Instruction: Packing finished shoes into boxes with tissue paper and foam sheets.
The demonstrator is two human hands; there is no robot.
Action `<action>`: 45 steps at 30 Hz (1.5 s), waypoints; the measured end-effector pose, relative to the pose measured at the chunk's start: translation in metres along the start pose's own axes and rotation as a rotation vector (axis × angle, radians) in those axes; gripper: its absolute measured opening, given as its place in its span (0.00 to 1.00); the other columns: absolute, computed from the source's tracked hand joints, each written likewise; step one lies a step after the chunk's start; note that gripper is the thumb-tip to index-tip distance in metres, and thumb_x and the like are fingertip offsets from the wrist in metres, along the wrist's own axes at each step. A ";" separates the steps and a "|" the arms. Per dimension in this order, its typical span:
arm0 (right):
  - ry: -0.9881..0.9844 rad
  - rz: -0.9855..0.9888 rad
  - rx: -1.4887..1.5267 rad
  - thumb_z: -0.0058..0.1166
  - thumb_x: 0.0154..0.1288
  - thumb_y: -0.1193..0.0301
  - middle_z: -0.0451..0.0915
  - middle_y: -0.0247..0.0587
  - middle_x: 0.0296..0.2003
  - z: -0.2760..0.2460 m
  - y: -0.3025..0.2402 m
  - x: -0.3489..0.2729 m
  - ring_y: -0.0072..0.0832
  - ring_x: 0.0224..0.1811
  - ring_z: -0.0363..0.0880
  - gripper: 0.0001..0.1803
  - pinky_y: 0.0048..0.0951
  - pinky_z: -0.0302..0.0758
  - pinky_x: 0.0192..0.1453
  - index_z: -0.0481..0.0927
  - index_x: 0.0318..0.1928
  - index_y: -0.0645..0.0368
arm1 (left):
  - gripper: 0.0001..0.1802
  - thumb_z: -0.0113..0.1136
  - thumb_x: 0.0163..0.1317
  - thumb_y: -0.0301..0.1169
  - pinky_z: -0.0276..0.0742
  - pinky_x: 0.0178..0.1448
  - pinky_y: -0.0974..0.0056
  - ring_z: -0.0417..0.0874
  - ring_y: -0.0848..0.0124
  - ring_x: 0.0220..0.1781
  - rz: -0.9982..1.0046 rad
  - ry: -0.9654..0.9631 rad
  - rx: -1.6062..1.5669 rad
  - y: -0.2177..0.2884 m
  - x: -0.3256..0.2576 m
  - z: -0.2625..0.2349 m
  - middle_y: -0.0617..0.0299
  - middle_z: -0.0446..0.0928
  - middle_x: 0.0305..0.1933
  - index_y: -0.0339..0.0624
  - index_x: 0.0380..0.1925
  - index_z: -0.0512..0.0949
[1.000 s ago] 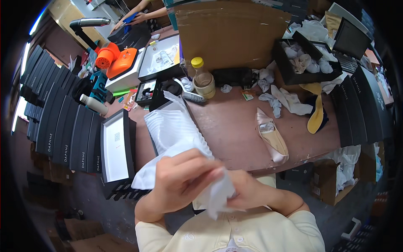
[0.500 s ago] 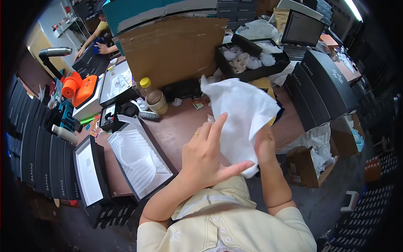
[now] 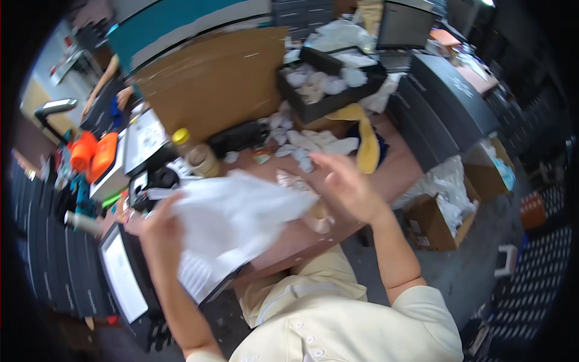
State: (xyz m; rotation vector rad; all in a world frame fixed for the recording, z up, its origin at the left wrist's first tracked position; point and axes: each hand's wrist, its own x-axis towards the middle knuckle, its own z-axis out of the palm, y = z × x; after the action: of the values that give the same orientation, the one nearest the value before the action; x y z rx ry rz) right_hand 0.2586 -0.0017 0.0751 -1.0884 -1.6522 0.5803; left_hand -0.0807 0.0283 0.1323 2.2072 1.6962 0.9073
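Observation:
A thin white sheet (image 3: 241, 211), paper or cloth, hangs blurred from my left hand (image 3: 161, 226), whose fingers are closed on its left edge. It spreads over an open black shoebox (image 3: 218, 291), hiding most of the ribbed white paper (image 3: 196, 276) inside. To the right of the sheet, my right hand (image 3: 353, 187) is raised above the table with fingers apart and nothing in it. A pale item that looks like a shoe (image 3: 318, 218) lies on the table between the sheet and my right hand, partly covered. The box lid (image 3: 125, 274) stands left of the box.
A yellow-capped bottle (image 3: 196, 155) and a black box of crumpled paper (image 3: 329, 102) are at the back. A yellow cloth (image 3: 365, 142) lies on the table (image 3: 395, 157). Stacked dark boxes (image 3: 443, 114) stand right, above a carton (image 3: 437, 223). Another person's hand (image 3: 123, 96) shows far left.
The white sheet has moved left and down from in front of me to over the shoebox. My left hand went left with it; my right hand let go. The pale item came into sight.

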 end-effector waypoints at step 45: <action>-0.160 0.533 0.397 0.36 0.72 0.55 0.80 0.50 0.37 0.071 -0.036 -0.114 0.39 0.32 0.82 0.28 0.33 0.77 0.35 0.65 0.58 0.69 | 0.10 0.55 0.64 0.30 0.62 0.22 0.70 0.65 0.80 0.15 0.226 0.303 -0.760 0.074 -0.091 0.118 0.61 0.68 0.15 0.40 0.42 0.81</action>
State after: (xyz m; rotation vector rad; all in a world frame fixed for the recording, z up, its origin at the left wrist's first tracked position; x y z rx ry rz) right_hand 0.1864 -0.1085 0.0226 -1.2019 -1.2889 1.3101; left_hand 0.0341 -0.0567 0.0473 1.7967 0.9364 1.6703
